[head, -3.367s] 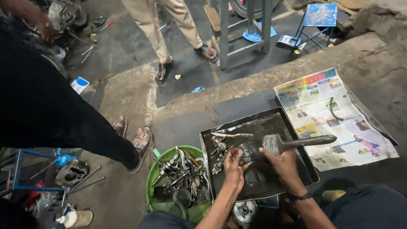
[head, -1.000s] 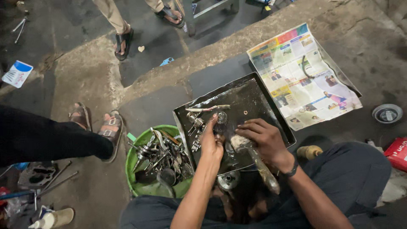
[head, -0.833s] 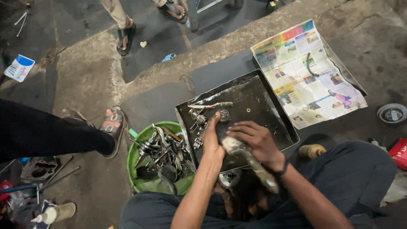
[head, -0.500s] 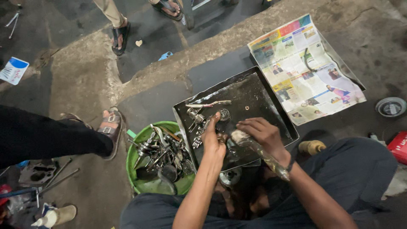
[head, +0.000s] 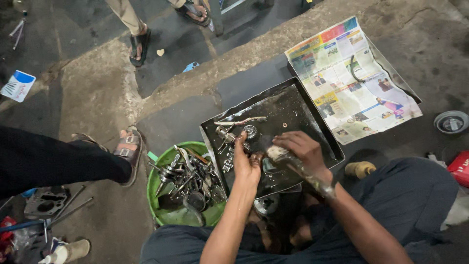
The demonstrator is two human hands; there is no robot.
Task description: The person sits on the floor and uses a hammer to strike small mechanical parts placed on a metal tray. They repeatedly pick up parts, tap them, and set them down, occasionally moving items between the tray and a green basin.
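My left hand (head: 245, 162) holds a small dark metal part (head: 256, 158) over a black oily metal tray (head: 293, 105). A dirty paintbrush (head: 293, 165) is gripped in my right hand (head: 304, 150), with its bristle end against the part and its handle running back along my forearm. Loose gears, bolts and a long thin metal piece (head: 239, 121) lie in the tray's left half, just beyond my left fingers.
A green basin (head: 163, 208) full of metal engine parts stands left of the tray. A newspaper sheet (head: 349, 78) lies beyond the tray to the right. Another person's sandalled foot (head: 128, 152) rests near the basin; more feet stand at the top. A small round tin (head: 452, 122) sits far right.
Earlier my right hand held the brush out flat over the tray. It has since turned the brush inward, bristles now against the part in my left hand. The view has shifted slightly.
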